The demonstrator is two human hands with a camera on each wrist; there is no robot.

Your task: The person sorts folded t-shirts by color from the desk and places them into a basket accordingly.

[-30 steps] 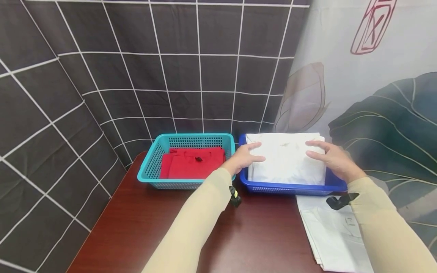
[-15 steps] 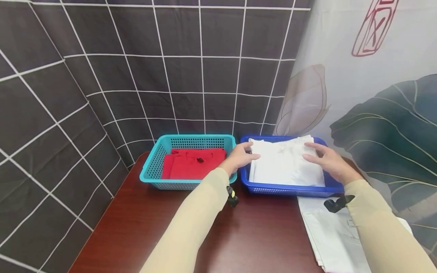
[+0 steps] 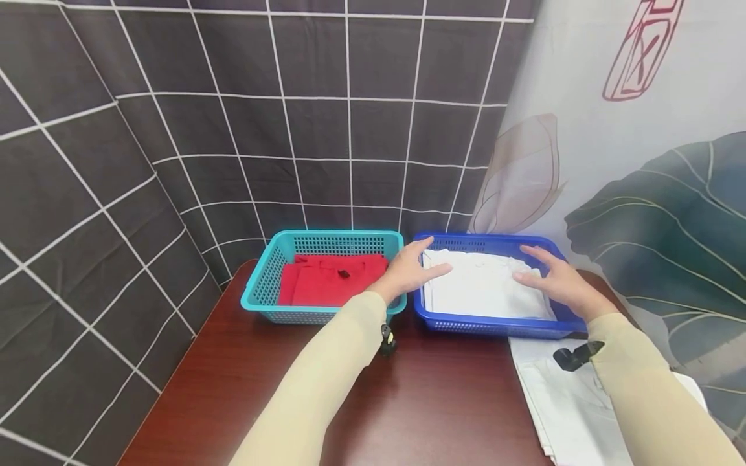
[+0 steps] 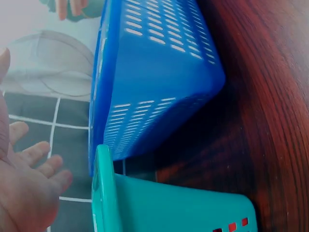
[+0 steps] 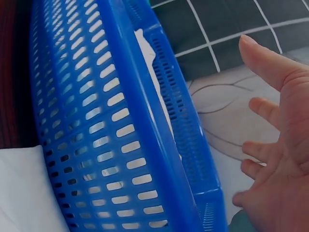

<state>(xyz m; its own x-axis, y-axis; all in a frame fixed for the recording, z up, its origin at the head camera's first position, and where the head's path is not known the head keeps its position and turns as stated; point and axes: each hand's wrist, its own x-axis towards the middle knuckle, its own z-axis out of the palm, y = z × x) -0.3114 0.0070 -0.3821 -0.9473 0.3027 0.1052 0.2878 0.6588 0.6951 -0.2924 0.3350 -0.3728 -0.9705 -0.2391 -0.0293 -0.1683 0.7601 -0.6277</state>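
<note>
A folded white garment (image 3: 480, 285) lies inside the blue basket (image 3: 495, 325) in the head view. Over that basket's left end hovers my left hand (image 3: 406, 268), its fingers and thumb spread with nothing between them. My right hand (image 3: 559, 281) is held above the right end, fingers apart and holding nothing. In the left wrist view the left hand (image 4: 29, 183) shows relaxed fingers beside the basket rim. The right wrist view shows the right hand (image 5: 275, 140) spread and apart from the basket wall (image 5: 111, 116).
A teal basket (image 3: 326, 316) with folded red clothing (image 3: 326, 285) stands left of the blue one. More folded white cloth (image 3: 565, 401) lies at the table's right front. Dark gridded fabric (image 3: 373, 129) hangs behind, joined by a pale printed curtain (image 3: 588, 162) at right.
The white garment has dropped from between my hands and now lies flat and low in the blue basket. Both hands have let go, and their fingers have spread.
</note>
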